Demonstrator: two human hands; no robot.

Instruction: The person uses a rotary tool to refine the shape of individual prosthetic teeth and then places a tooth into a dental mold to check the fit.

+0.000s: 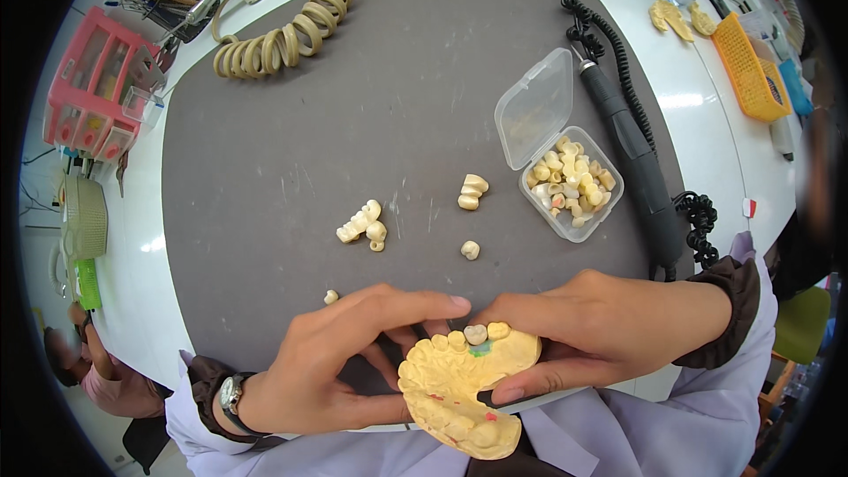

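A yellow plaster dental cast (pixel 433 377) is held near the front edge of the work mat. My left hand (pixel 336 358) grips its left side, thumb against the base and index finger stretched above the teeth. Around the right end of the cast, my right hand (pixel 592 327) is closed, thumb on the inner side. A greyish-white tooth crown (pixel 475 335) sits in the tooth row, beside a green patch. Beyond my hands lie a small crown (pixel 470 250), a joined crown piece (pixel 473 192), a cluster of bridge pieces (pixel 362 224) and a single crown (pixel 331 297).
An open clear plastic box (pixel 610 215) full of crowns stands on the grey mat (pixel 265 141). To its right lies a black handpiece (pixel 632 146) with a coiled cord. A beige coiled hose (pixel 291 42), pink drawer unit (pixel 97 88) and yellow basket (pixel 746 66) surround the mat. Another person (pixel 115 375) sits far left.
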